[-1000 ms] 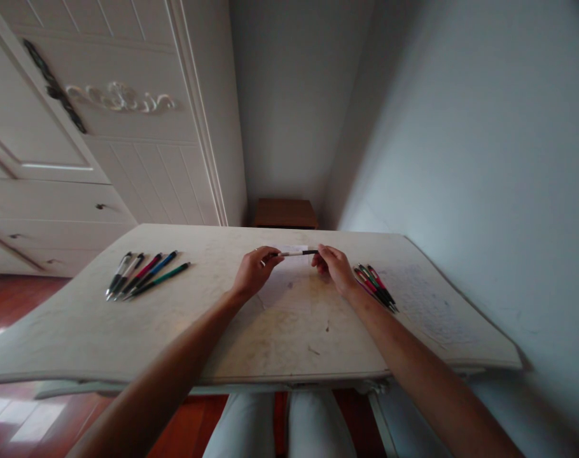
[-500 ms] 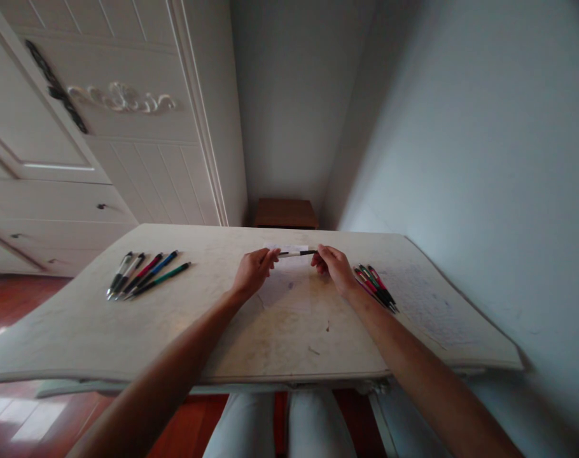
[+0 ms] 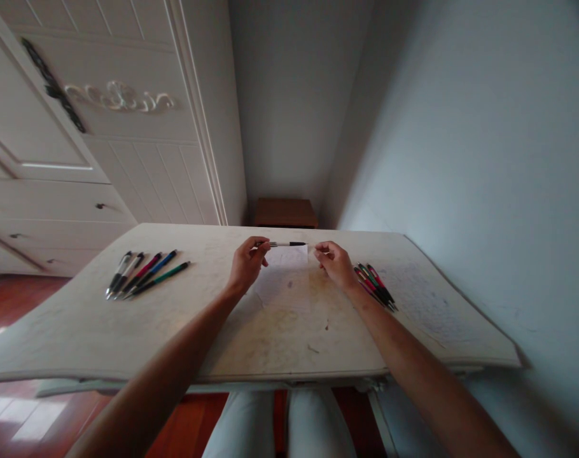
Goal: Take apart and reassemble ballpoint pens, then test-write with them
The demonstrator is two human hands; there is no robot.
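A white pen with a black grip (image 3: 287,244) is held level at the far middle of the table, its dark tip to the right. My left hand (image 3: 247,259) is closed around the pen's left end. Just past the tip, my right hand (image 3: 334,259) has its fingers pinched together; whether something small is in them I cannot make out. A sheet of paper (image 3: 286,277) lies flat below the pen. Several pens (image 3: 146,275) in different colours are fanned out on the left, and another group of pens (image 3: 376,286) lies beside my right forearm.
The pale, stained table (image 3: 175,343) has a written-on sheet (image 3: 432,302) at its right side. Small dark scraps (image 3: 313,350) lie near its front edge. A white cabinet (image 3: 175,159) stands at left, a grey wall (image 3: 485,159) at right, and a brown wooden piece (image 3: 286,212) behind.
My right hand has come away from the pen's tip, leaving the black grip bare. My left hand has shifted slightly left and up with the pen.
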